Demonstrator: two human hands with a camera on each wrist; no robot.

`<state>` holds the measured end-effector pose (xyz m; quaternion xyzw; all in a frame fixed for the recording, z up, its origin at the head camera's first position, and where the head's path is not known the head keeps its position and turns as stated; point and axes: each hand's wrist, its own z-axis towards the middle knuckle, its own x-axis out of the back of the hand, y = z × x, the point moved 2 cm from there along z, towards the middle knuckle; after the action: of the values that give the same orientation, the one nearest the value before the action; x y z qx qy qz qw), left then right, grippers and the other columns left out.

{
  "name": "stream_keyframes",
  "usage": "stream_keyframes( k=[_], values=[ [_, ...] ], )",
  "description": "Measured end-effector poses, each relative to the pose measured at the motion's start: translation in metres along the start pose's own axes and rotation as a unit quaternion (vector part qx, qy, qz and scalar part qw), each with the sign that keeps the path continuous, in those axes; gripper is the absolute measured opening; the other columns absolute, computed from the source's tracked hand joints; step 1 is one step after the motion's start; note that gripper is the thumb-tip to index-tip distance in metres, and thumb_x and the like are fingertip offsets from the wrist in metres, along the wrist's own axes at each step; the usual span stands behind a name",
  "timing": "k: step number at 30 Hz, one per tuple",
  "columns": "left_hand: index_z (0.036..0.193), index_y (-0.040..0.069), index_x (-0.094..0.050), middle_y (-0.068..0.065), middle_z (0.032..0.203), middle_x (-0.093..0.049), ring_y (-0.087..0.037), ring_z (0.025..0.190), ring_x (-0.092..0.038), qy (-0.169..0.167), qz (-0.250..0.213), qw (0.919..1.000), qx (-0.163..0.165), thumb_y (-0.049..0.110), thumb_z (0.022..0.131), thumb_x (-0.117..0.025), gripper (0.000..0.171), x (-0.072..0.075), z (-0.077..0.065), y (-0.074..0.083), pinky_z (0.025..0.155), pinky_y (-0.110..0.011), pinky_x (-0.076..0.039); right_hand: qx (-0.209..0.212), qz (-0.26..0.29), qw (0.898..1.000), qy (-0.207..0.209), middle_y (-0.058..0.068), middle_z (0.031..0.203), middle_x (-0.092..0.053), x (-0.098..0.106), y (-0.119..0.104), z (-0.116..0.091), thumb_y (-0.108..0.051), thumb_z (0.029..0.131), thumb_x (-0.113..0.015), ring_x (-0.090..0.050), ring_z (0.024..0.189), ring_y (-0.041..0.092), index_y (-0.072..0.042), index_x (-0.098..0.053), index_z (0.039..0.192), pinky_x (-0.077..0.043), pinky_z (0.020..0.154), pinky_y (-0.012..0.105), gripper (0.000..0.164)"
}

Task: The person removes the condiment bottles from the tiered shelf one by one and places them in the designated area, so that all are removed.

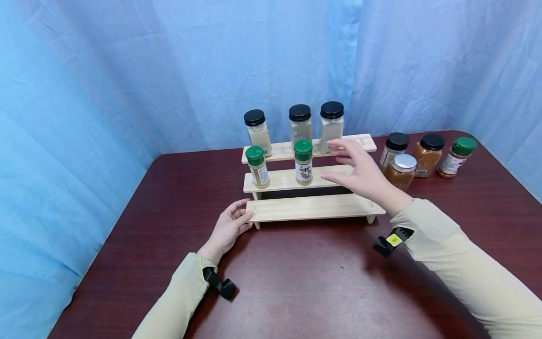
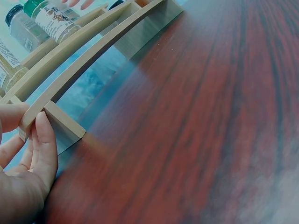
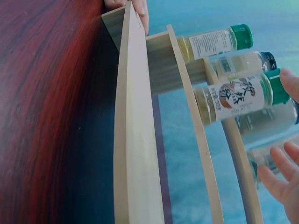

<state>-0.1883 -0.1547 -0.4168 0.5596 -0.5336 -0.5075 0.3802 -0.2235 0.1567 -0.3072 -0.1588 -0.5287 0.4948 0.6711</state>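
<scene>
A three-tier wooden spice rack [image 1: 313, 208] stands on the dark red table. My left hand [image 1: 226, 228] pinches the left end of its lowest tier between thumb and fingers, as the left wrist view also shows. On the middle tier are two green-capped spice jars, one at the left [image 1: 259, 173] and one near the centre [image 1: 303, 172]. Three black-capped jars [image 1: 260, 135] stand along the top tier. My right hand [image 1: 360, 172], thumb and fingers spread apart and holding nothing, hovers over the rack's right half, just right of the central green-capped jar.
Right of the rack stand several more jars: a black-capped one [image 1: 388, 156], a silver-lidded one [image 1: 400, 179], a black-capped one with orange-brown powder [image 1: 425, 157] and a green-capped one [image 1: 452, 164]. A blue curtain [image 1: 203, 70] hangs behind the table.
</scene>
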Motion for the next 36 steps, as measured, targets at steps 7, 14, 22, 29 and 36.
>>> stream_keyframes(
  k=[7,14,22,29,36],
  values=[
    [0.141,-0.001,-0.034,0.007,0.082,-0.055,0.0,0.066,-0.055,0.001,-0.002,1.0,0.001,-0.004,0.095,-0.049,0.049,0.0,-0.001,0.0,0.063,-0.014,-0.051,0.011,0.019,1.0,-0.016,0.02,0.134,-0.043,-0.012,-0.003,0.009,-0.007,0.079,-0.076,-0.047,0.122,0.036,-0.003,-0.04,0.138,-0.04,0.104,0.049,0.07],
    [0.141,-0.001,-0.034,0.008,0.082,-0.056,-0.001,0.068,-0.055,-0.002,0.0,1.0,0.001,-0.003,0.095,-0.05,0.049,0.0,-0.001,-0.001,0.064,-0.014,-0.051,0.011,0.005,1.0,-0.027,0.017,0.134,-0.043,-0.02,-0.004,0.014,-0.012,0.079,-0.077,-0.048,0.121,0.033,-0.009,-0.04,0.14,-0.041,0.103,0.05,0.072],
    [0.14,0.0,-0.035,0.006,0.083,-0.056,-0.001,0.068,-0.056,0.002,0.002,1.0,-0.002,-0.003,0.095,-0.05,0.048,0.0,0.001,-0.001,0.064,-0.014,-0.051,0.008,0.016,0.999,-0.032,0.018,0.132,-0.043,-0.025,-0.004,0.015,-0.01,0.08,-0.076,-0.048,0.121,0.033,-0.007,-0.04,0.14,-0.041,0.103,0.048,0.07],
    [0.141,-0.001,-0.034,0.007,0.082,-0.056,-0.001,0.07,-0.056,-0.003,0.003,1.0,-0.001,-0.003,0.095,-0.05,0.049,0.0,0.0,0.0,0.064,-0.014,-0.051,-0.005,0.036,0.999,-0.027,0.017,0.129,-0.046,-0.035,-0.001,0.016,-0.007,0.079,-0.076,-0.052,0.118,0.034,-0.011,-0.035,0.139,-0.042,0.102,0.048,0.073],
    [0.141,-0.001,-0.033,0.007,0.082,-0.056,-0.001,0.068,-0.055,-0.003,-0.003,1.0,0.001,-0.003,0.095,-0.049,0.049,-0.001,-0.001,0.0,0.064,-0.014,-0.051,0.004,0.032,0.999,-0.004,0.018,0.124,-0.051,-0.045,0.0,0.015,-0.003,0.079,-0.075,-0.055,0.113,0.035,-0.014,-0.028,0.139,-0.046,0.098,0.049,0.077]
  ],
)
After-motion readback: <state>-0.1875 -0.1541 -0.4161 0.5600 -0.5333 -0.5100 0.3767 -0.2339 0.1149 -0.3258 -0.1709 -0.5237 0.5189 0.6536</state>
